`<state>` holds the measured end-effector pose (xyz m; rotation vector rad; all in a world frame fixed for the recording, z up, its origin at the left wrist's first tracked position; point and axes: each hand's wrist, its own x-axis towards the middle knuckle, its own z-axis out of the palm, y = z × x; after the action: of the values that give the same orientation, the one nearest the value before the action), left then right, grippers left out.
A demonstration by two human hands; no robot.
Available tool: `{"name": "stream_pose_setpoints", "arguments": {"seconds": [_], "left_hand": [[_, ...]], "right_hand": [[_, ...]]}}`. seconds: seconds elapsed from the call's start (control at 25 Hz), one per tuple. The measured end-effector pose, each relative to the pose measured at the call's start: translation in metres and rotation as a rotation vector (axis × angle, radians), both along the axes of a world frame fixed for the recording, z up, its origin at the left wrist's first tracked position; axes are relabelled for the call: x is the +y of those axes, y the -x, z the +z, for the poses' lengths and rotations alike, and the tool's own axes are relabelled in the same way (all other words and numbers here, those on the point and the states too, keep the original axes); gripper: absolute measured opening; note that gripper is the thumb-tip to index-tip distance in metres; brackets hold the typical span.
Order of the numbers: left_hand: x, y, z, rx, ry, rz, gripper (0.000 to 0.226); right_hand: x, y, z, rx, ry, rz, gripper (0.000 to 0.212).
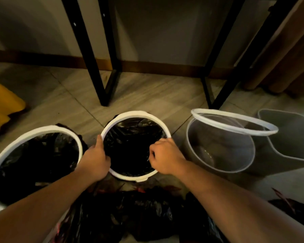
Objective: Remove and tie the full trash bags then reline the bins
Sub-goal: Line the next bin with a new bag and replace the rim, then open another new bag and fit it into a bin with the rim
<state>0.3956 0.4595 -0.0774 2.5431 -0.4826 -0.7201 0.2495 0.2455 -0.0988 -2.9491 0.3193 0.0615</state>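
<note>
A home room: tiled floor (pixel 147 95), curtain (pixel 288 58), black table legs (pixel 88 50).

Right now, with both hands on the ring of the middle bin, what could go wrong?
The left hand and right hand hold the white ring over the black liner; uneven pressing could tear the plastic or seat the ring crooked.
The loose ring lies tilted on the unlined grey bin near the right forearm; a bump might knock it off.
</note>
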Motion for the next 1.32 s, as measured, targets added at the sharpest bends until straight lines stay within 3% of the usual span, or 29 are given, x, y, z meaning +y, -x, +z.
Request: {"name": "stream_pose_setpoints", "arguments": {"seconds": [0.2,0.28,0.32,0.4,0.48,0.52,0.56,0.64,0.76,0.92,1.04,1.2,1.32], "left_hand": [[-0.008,-0.023,-0.025,0.133,0.250,0.274,0.076],[-0.012,-0.024,-0.019,0.176,0.326,0.315,0.074],[-0.016,-0.021,-0.005,0.114,0.355,0.293,0.077],[-0.019,-0.024,0.015,0.099,0.371,0.233,0.062],[-0.041,-0.020,0.037,-0.328,0.207,0.023,0.043],[-0.061,-0.014,0.058,-0.448,0.176,-0.098,0.048],[-0.081,-0.017,0.079,-0.524,0.275,-0.243,0.055],[-0.125,-0.026,0.123,-0.555,0.289,-0.484,0.066],[-0.211,-0.047,0.188,-0.748,0.383,-0.551,0.063],[-0.310,-0.071,0.274,-0.960,0.334,-0.558,0.048],[-0.368,-0.100,0.331,-1.080,0.107,-0.518,0.038],[-0.408,-0.117,0.363,-0.841,-0.056,-0.511,0.023],[-0.407,-0.109,0.357,-0.966,0.027,-0.399,0.019]], "right_hand": [[0.004,-0.009,0.007,0.094,0.073,0.009,0.027],[0.011,0.002,0.015,0.135,0.178,0.033,0.028],[0.014,0.006,0.021,0.162,0.225,0.017,0.030],[0.013,0.009,0.048,0.270,0.183,-0.023,0.036],[0.006,0.002,0.096,0.387,-0.036,-0.063,0.034],[-0.006,-0.002,0.125,0.413,-0.084,-0.087,0.032],[-0.024,-0.004,0.154,0.349,-0.078,-0.137,0.030],[-0.061,0.000,0.219,-0.042,-0.022,-0.207,0.031],[-0.137,0.002,0.287,-0.368,0.084,-0.290,0.026],[-0.244,-0.032,0.349,-0.301,0.143,-0.441,0.034],[-0.295,-0.050,0.373,-0.134,0.250,-0.486,0.044],[-0.306,-0.048,0.352,-0.267,0.102,-0.456,0.039],[-0.301,-0.021,0.316,-0.245,-0.005,-0.396,0.029]]}}
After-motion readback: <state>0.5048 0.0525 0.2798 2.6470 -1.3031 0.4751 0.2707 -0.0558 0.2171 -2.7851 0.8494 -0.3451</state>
